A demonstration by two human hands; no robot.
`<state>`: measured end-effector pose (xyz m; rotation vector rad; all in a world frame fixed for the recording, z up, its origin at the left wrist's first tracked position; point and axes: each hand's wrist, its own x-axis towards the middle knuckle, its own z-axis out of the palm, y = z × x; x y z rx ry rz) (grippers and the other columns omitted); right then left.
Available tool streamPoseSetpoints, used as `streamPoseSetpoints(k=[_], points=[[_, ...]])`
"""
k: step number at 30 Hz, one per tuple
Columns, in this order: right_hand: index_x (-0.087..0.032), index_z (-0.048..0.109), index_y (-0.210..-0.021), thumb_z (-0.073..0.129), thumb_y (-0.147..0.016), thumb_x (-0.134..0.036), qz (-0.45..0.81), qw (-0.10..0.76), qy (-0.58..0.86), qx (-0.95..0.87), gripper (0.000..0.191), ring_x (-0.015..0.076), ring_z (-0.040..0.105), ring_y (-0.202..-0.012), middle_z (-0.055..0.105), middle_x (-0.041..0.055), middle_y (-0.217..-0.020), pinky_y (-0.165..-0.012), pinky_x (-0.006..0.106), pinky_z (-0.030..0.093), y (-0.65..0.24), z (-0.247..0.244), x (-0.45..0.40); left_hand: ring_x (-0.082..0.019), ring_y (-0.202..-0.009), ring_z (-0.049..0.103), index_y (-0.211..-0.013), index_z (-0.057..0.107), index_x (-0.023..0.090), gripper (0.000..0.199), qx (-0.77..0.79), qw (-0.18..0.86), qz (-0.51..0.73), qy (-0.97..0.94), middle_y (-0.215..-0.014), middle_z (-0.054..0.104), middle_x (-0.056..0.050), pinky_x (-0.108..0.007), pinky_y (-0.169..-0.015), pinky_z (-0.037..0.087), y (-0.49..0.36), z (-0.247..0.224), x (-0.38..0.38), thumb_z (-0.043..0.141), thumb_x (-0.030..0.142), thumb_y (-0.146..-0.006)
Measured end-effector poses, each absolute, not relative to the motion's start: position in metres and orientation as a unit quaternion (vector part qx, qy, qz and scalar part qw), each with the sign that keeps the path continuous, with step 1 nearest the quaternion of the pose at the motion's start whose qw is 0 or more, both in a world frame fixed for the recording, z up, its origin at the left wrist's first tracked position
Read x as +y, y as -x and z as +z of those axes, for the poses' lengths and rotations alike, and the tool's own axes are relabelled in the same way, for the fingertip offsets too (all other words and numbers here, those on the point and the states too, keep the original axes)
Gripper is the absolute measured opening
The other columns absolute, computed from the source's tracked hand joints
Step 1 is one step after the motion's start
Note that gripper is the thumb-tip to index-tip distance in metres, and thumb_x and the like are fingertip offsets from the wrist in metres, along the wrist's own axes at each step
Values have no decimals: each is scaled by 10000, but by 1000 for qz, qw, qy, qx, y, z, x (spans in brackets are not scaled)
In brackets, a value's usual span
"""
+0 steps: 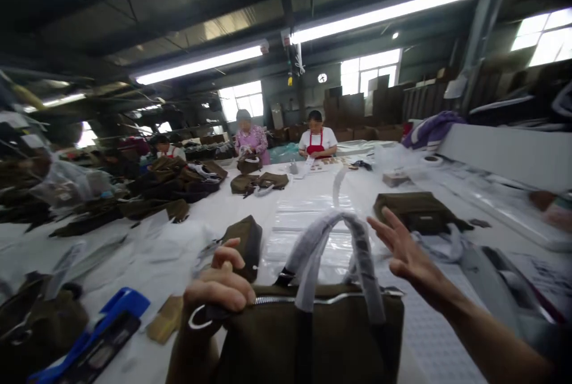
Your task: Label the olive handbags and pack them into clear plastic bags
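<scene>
An olive-brown handbag (344,336) stands upright right in front of me, with a silver zipper along its top. Its two handles (328,232) are wrapped in whitish film and arch upward. My left hand (223,282) pinches the bag's top left corner at the end of the zipper, beside a pale curved ring or hook. To the right of the handles, my right hand (402,253) is raised with fingers stretched out, holding nothing. Just behind my left hand sits another olive bag (243,244). Clear plastic sleeves (308,223) lie beyond the handles.
A blue tape dispenser (93,336) and a small tan piece (165,318) lie at left. Another olive bag (415,211) lies at right, near a grey machine (509,288). Bags are heaped (179,178) at far left. Several co-workers are at the table's far side.
</scene>
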<state>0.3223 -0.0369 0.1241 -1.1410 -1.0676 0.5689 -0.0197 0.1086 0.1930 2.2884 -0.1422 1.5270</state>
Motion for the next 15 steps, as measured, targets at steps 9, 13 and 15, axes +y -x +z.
streamPoseSetpoints(k=[9, 13, 15], points=[[-214, 513, -1031, 743, -654, -327, 398, 586, 478, -519, 456, 101, 530, -446, 546, -63, -594, -448, 235, 475, -273, 224, -37, -226, -867, 590, -819, 676, 254, 221, -73, 452, 491, -741, -749, 697, -30, -516, -936, 408, 22, 142, 125, 605, 461, -790], [-238, 545, -1029, 723, -681, -270, 327, 478, 518, -629, 392, 104, 558, -566, 612, -29, -729, -503, 197, 457, -239, 207, -55, -245, -961, 599, -813, 707, 221, 118, 111, 521, 356, -768, -956, 694, -68, -456, -913, 453, 71, 110, 122, 728, 278, -712], [-251, 569, -1006, 703, -696, -226, 307, 398, 522, -689, 339, 107, 578, -628, 642, -24, -794, -539, 178, 452, -224, 190, -71, -240, -996, 598, -877, 708, 215, 129, 225, 506, 261, -791, -1021, 677, -79, -389, -885, 483, 92, 103, 111, 684, 242, -753]])
